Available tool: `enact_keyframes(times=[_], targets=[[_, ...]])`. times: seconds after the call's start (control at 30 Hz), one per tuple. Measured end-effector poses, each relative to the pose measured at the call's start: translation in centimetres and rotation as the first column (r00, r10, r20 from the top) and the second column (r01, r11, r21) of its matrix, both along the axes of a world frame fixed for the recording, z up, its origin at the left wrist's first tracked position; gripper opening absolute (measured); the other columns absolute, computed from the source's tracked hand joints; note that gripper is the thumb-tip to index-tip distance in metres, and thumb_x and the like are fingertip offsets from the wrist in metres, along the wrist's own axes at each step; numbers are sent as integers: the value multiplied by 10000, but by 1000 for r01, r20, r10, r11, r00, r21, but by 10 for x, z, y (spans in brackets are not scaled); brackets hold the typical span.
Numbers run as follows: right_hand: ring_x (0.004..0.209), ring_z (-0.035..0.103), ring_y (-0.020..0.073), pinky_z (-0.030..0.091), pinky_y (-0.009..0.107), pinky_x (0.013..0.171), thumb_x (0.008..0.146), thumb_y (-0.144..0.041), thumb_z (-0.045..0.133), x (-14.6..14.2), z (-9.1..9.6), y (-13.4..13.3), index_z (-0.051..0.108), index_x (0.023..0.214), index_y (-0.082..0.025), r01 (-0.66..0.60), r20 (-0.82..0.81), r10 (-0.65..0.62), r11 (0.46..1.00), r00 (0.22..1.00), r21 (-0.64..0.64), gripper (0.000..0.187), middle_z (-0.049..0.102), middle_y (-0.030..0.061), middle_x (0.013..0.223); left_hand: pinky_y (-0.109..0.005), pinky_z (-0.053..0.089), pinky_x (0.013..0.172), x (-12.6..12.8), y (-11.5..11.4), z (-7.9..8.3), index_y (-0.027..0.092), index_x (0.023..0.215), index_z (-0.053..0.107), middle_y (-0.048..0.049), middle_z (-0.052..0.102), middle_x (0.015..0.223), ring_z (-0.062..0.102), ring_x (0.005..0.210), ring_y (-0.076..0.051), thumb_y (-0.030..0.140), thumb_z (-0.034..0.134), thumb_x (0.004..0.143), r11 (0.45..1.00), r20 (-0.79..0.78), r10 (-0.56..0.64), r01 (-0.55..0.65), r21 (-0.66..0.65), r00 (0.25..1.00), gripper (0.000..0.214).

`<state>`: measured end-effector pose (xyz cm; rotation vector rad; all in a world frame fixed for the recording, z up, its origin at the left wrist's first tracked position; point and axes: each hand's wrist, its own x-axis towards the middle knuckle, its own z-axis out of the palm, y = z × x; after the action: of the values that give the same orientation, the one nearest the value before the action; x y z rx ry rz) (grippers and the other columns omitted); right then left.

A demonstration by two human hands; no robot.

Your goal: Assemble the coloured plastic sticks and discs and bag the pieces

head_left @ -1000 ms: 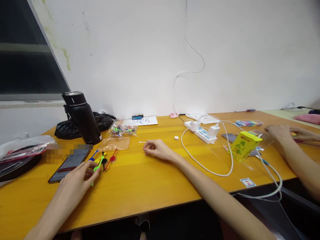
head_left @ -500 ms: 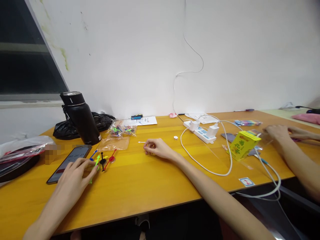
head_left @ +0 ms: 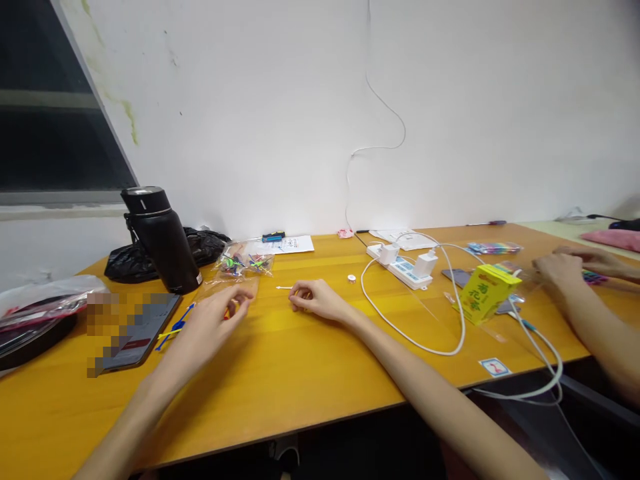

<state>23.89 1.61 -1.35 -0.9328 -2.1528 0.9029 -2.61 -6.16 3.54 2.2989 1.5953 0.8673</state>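
Note:
My left hand [head_left: 213,323] is over the table with thumb and forefinger apart and nothing visible between them. It covers most of a row of coloured arrow spinners; a blue arrow spinner [head_left: 176,326] and part of a yellow arrow [head_left: 169,335] show to its left, and a bit of red between its fingers. Closed fingers of my right hand [head_left: 316,297] pinch a small white arrow [head_left: 283,287], its tip pointing left. Right of that hand lies a small white round piece [head_left: 351,278].
A phone [head_left: 140,333] and a black bottle [head_left: 163,243] stand left. Behind are clear bags of coloured pieces [head_left: 243,263] and a screwdriver [head_left: 273,237]. To the right are a power strip [head_left: 407,272], looping white cables, a yellow drink carton [head_left: 485,293] and another person's hands [head_left: 557,268].
My left hand has moved right from beside the phone, off the green arrow spinner it was touching, and now hides most of the row. My right hand has hardly moved.

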Motion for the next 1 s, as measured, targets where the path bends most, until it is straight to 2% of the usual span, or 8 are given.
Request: enact_keyframes(times=[0.17,0.3,0.37,0.43,0.53,0.7,0.87,1.0], targets=[[737,653,159,455,263,725,993,-383,529,11,1,9,684,908,-180,148,136,-171,975,976,166,269,736,36,826,-259,351,610,43,49,9,214,1025,629,9,616,735,530,628,-157,383,366,980,969,176,-232,243,-39,957,316],[962,588,250,400,364,880,1011,-321,489,37,9,20,705,831,-171,422,218,-614,718,759,553,318,716,109,929,-252,317,598,59,64,-9,194,1023,633,23,539,688,470,612,-146,383,406,967,968,309,-231,250,-25,923,301],[1070,535,297,377,406,925,969,-254,534,51,10,23,716,932,-162,495,233,-759,592,608,636,207,691,142,1036,-252,317,610,61,61,-20,194,1050,627,27,510,687,457,624,-147,405,404,977,973,379,-203,228,-21,903,315],[1110,507,324,376,430,935,916,-205,576,63,9,24,709,1018,-150,538,291,-826,542,483,646,177,654,168,1110,-254,334,633,61,57,-28,202,1073,620,25,510,702,473,658,-156,411,418,973,968,422,-204,245,-47,884,308],[1123,504,351,401,436,903,874,-169,591,72,4,24,699,1043,-125,598,394,-819,573,416,560,205,619,208,1135,-255,360,639,60,59,-40,201,1064,632,11,547,734,494,674,-164,406,462,940,963,489,-178,254,-93,854,293],[1053,569,294,441,373,872,854,-95,557,66,3,26,683,961,-105,616,364,-721,693,590,374,165,643,192,1057,-255,410,616,60,74,-57,190,1064,637,-9,608,819,514,629,-144,412,513,905,943,594,-162,301,-141,788,300],[901,635,153,497,261,839,874,-161,603,31,4,22,644,1063,-162,347,81,-378,902,922,255,193,681,62,1033,-290,527,727,64,72,-63,193,1073,621,-65,645,1069,620,758,-150,402,580,880,929,661,-123,321,-186,740,288],[913,649,157,524,293,866,871,-233,652,4,1,11,636,1049,-168,146,-148,-120,973,982,181,190,687,59,1039,-342,569,877,70,66,-63,203,1114,599,-106,593,1293,655,1050,-215,437,648,857,889,757,-131,414,-197,640,351]])
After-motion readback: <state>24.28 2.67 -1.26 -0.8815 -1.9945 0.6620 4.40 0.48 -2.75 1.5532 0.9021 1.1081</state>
